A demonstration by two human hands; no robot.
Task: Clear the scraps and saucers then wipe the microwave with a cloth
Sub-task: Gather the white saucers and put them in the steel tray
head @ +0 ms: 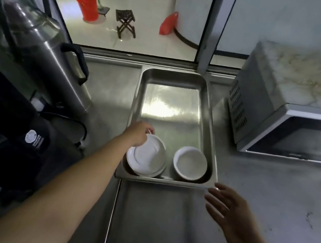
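A steel tray [209, 112] lies on the steel counter. In its near left corner a white saucer [147, 157] leans tilted on top of another saucer, and my left hand [138, 133] grips its far rim. A white bowl-like saucer [190, 162] sits flat in the tray's near right corner. My right hand [227, 209] hovers with straight fingers just off the tray's near right corner and holds nothing. The microwave [295, 113] stands at the right, its top stained, its door towards me.
A tall steel urn with a black handle [55, 62] and dark appliances with a cord stand at the left. Behind the counter a glass partition [129, 22] shows a floor with a red bucket, a stool and a red bag.
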